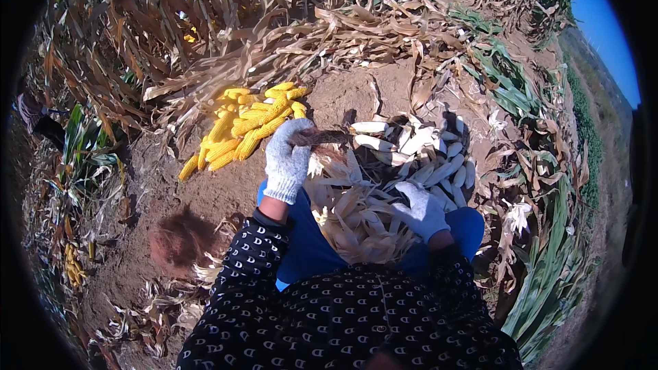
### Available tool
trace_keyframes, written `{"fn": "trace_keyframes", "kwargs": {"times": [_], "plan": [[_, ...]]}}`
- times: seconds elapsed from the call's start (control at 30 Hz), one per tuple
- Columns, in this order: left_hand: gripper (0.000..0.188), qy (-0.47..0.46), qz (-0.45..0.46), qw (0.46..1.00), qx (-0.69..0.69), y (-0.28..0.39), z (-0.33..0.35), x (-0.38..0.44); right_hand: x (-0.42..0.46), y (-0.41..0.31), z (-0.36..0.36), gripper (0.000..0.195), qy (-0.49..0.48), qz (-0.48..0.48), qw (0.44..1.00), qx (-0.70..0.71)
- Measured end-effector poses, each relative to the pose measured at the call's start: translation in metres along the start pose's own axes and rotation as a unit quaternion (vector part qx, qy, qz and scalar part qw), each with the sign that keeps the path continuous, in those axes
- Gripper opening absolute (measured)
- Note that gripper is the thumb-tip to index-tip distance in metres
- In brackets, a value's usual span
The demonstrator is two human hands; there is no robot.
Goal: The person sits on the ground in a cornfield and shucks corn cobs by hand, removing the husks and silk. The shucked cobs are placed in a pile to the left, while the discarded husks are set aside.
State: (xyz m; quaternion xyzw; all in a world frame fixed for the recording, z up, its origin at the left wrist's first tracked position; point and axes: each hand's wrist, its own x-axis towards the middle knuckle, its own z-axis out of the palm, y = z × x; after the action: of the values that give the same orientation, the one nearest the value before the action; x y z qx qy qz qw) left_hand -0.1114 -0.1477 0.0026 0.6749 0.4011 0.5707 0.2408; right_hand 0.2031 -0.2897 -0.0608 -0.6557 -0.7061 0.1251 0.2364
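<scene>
My left hand (289, 156), in a light grey knit glove, is closed on a tuft of brown corn silk (316, 140). Just beyond it lies a pile of husked yellow corn cobs (249, 123). My right hand (422, 208), gloved alike, rests at the edge of loose pale corn husks (367, 218) between my knees; its fingertips are partly lost among them, and whether it grips one is unclear. Above the right hand lies a heap of unhusked ears of corn (432, 149) in pale husks. A mound of reddish-brown corn silk (180, 241) sits on the soil to the left.
Dry cut corn stalks (360, 36) curve across the far side, with standing dry corn (205, 0) behind. Green leaves (540, 262) lie at the right. A smaller yellow cob pile (74, 265) is at the far left. Another person's sleeve (33, 113) shows at the left edge.
</scene>
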Motion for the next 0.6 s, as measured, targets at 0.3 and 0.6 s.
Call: {"fn": "trace_keyframes", "kwargs": {"times": [0.3, 0.6], "plan": [[0.037, -0.127, -0.187, 0.952, -0.205, 0.003, 0.029, -0.021, 0.057, -0.126, -0.05, 0.072, 0.132, -0.201, 0.971, -0.016], [0.047, -0.223, -0.301, 0.727, -0.575, 0.045, 0.026, -0.024, 0.074, -0.105, -0.011, 0.042, 0.093, -0.058, 0.983, 0.148]]}}
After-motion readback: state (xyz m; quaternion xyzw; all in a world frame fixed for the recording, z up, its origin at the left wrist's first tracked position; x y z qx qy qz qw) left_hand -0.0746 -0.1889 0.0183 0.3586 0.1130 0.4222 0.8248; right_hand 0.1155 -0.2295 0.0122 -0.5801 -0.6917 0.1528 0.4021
